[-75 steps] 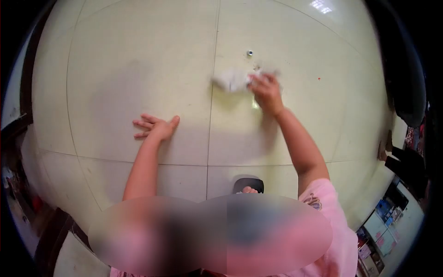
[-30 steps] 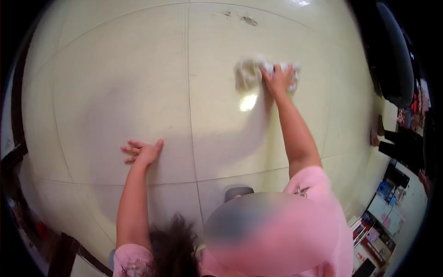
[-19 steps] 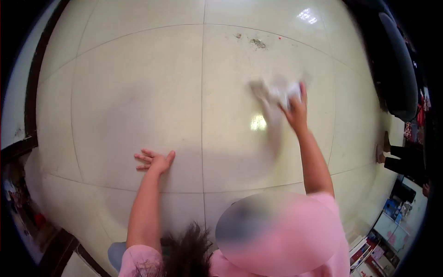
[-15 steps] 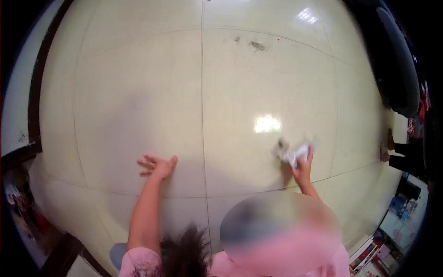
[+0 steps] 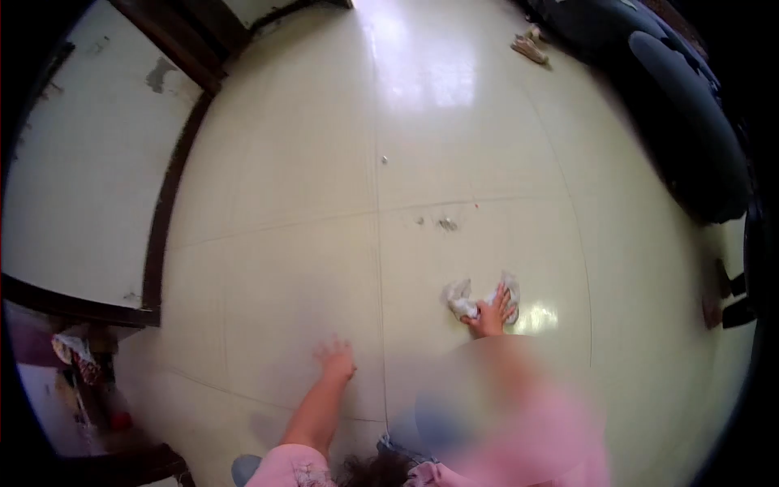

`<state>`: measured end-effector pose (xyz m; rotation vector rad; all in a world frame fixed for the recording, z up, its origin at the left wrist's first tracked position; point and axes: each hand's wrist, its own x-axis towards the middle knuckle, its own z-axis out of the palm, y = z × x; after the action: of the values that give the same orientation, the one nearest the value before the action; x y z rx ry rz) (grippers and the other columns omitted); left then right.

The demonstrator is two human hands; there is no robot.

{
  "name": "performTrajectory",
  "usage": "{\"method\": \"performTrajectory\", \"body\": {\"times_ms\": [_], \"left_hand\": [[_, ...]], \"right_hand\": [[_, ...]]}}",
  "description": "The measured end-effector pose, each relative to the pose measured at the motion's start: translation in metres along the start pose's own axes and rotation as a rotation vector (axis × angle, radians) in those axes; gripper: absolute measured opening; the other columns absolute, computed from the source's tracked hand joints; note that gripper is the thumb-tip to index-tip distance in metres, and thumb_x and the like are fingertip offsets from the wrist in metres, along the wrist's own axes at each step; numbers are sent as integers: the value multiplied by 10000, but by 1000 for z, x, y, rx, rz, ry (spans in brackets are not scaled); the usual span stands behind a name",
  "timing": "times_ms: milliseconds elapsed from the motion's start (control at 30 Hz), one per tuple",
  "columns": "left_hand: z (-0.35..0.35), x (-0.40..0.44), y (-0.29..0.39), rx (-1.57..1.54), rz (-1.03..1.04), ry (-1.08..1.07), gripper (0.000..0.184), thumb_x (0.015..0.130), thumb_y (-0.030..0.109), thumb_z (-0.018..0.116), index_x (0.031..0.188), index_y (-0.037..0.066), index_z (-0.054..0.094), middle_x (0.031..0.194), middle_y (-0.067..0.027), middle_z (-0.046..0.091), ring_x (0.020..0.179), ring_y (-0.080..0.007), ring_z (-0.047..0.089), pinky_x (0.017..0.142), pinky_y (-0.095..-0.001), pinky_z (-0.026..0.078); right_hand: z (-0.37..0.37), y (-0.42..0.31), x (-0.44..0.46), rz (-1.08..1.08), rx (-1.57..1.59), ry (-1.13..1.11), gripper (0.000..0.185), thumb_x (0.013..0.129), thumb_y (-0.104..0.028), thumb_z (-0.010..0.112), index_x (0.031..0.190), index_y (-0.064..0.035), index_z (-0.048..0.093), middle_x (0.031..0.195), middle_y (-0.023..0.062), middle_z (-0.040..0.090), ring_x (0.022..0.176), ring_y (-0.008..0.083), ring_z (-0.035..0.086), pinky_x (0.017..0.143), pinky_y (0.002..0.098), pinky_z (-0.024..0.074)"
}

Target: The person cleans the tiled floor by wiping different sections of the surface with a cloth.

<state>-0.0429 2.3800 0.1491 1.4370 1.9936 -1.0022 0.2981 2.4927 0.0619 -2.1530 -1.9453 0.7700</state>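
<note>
My right hand [image 5: 490, 315] presses a crumpled white-grey cloth [image 5: 461, 301] against the cream tiled floor [image 5: 276, 243]. Its fingers reach over the bunched middle, and loose ends of the cloth stick out on both sides. To the left, across a tile seam, my left hand [image 5: 336, 359] is open with its fingers spread, slightly blurred, at or just above the floor; contact cannot be made out. Dark smudges [image 5: 447, 224] mark the floor just beyond the cloth, with a smaller spot beside them.
A dark grey padded seat [image 5: 686, 122] stands along the right. Brown footwear [image 5: 531, 49] lies at the far right. A white panel with a dark brown frame [image 5: 154, 268] borders the left. A small pale bit [image 5: 385, 160] lies near the seam.
My view has tilted up, showing more floor ahead. My right hand and the cloth have moved forward, closer to the smudges. My left hand has shifted nearer the seam.
</note>
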Motion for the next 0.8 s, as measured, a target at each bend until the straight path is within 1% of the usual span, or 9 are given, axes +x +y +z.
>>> {"method": "performTrajectory", "body": {"times_ms": [67, 100, 167, 233, 300, 367, 500, 633, 800], "left_hand": [[-59, -26, 12, -150, 271, 20, 679, 798, 355, 581, 1347, 120, 257, 1413, -170, 175, 1251, -382, 267, 1015, -482, 239], [-86, -41, 7, -130, 248, 32, 679, 798, 355, 581, 1347, 120, 257, 1413, -170, 175, 1251, -382, 267, 1015, -482, 239], [-133, -72, -4, -385, 639, 190, 610, 813, 315, 571, 1315, 100, 299, 1373, -166, 270, 1201, -320, 361, 986, -410, 308], [-183, -104, -26, -118, 663, 294, 563, 815, 299, 567, 1280, 76, 341, 1339, -163, 330, 1154, -315, 409, 958, -363, 344], [-206, -115, -67, 19, 762, 438, 528, 802, 279, 578, 1242, 61, 383, 1296, -161, 389, 1134, -325, 419, 947, -387, 352], [-229, -129, -102, -1, 614, 342, 513, 773, 245, 606, 1208, 50, 415, 1266, -166, 418, 1131, -333, 421, 940, -395, 357], [-188, -83, -179, 3, 399, 251, 589, 762, 296, 627, 1232, 31, 390, 1290, -200, 378, 1156, -342, 399, 954, -392, 347], [-141, 9, -180, -59, 396, 162, 656, 765, 349, 623, 1271, 33, 352, 1339, -222, 298, 1202, -357, 345, 979, -388, 328], [-144, 152, -127, -7, 318, 99, 844, 715, 442, 649, 1355, 90, 225, 1427, -200, 84, 1270, -432, 180, 964, -585, 247]], "right_hand": [[2, 2, 0, 42, 42, -38, 429, 510, -442, 773, 818, -181, 627, 1433, 189, -35, 1298, 439, -26, 973, 643, 24], [-1, 1, -2, 33, 73, -36, 429, 510, -442, 773, 818, -181, 627, 1433, 189, -35, 1298, 439, -26, 973, 643, 24], [-8, -5, -4, 61, 69, -32, 426, 514, -461, 765, 809, -188, 624, 1438, 176, -44, 1303, 429, -27, 974, 642, 13], [1, 0, -2, 31, 71, -18, 423, 518, -468, 762, 800, -186, 620, 1439, 172, -48, 1304, 425, -34, 975, 641, 14], [10, 8, 1, 20, 47, 2, 415, 524, -468, 760, 777, -176, 610, 1438, 168, -65, 1305, 418, -53, 977, 638, 14], [3, 4, -3, 37, 13, -34, 418, 529, -463, 758, 799, -177, 612, 1436, 174, -60, 1299, 433, -32, 973, 647, 19], [0, 4, 0, 59, -2, -92, 412, 539, -453, 757, 817, -189, 607, 1430, 186, -70, 1292, 448, -40, 968, 657, 13], [1, 11, 13, 49, -58, -194, 477, 537, -436, 770, 906, -186, 600, 1420, 202, -132, 1285, 463, -85, 962, 659, 17], [-14, -2, 13, 46, -184, -368, 514, 549, -417, 772, 955, -162, 588, 1400, 249, -159, 1265, 511, -72, 938, 676, 111]]}}
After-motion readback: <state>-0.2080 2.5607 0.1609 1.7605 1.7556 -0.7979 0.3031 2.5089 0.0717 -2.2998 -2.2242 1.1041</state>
